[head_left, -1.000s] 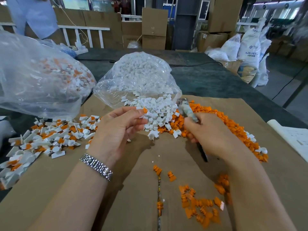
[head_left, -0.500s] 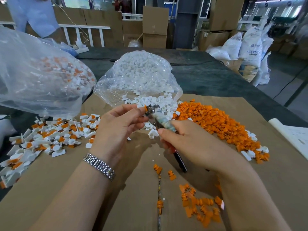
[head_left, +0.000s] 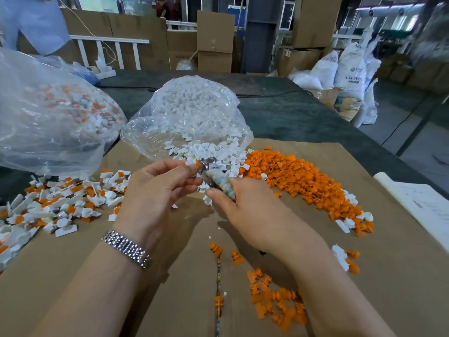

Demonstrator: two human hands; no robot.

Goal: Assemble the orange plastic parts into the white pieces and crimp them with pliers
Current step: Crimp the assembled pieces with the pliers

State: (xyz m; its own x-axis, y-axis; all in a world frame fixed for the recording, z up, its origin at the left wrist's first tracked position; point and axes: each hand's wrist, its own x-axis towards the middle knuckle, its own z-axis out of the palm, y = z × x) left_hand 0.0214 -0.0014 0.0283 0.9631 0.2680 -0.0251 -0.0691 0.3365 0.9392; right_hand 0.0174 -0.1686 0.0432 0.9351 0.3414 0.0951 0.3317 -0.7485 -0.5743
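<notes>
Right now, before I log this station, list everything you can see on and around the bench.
Loose orange parts: large pile, orange, on the cardboard right of centre.
Loose white pieces: pile, white, spilling from the middle bag's mouth.
Middle bag: one, clear, holds white pieces.
Left bag: one, clear, holds white-and-orange pieces.
Assembled pieces: heap, white with orange, on the left.
Scattered orange parts: small cluster, orange, near edge.
Cardboard sheet: one, brown, covering the bench.
Paper: white, far right.
Boxes and sacks: several, brown and white, behind.
Pliers: one, metal tip at the held piece.
Left hand: pinches a white-and-orange piece.
Right hand: grips the pliers.
</notes>
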